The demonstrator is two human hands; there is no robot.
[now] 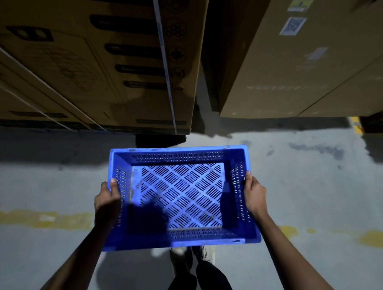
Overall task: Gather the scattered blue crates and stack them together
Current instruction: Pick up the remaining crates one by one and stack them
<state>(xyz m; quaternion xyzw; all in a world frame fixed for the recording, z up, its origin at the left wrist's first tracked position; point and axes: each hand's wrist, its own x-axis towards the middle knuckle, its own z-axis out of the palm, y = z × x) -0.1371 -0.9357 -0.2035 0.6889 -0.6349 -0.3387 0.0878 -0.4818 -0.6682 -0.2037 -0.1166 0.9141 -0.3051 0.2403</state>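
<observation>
One blue crate (179, 195) sits in the middle of the frame, held level and clear of the floor (308, 183), open side up and empty. The left hand (106, 198) is closed on the short wall at the left of the frame, thumb hooked over the rim and fingers out of sight beneath. The right hand (254, 193) grips the opposite short wall the same way. The person's shoes (189, 256) show just under the near edge of the crate.

Tall cardboard boxes (94, 61) fill the upper left and upper right of the frame, with a dark gap between them. Worn yellow floor markings (46, 219) run across the lower left and lower right.

As for progress, one crate has been picked up and is in carry. No other crate and no stack appears anywhere in view, so how many are already gathered cannot be told; the light is dim, and something may be hidden in the shadows. Left to do, at the least: set this one on a stack.
</observation>
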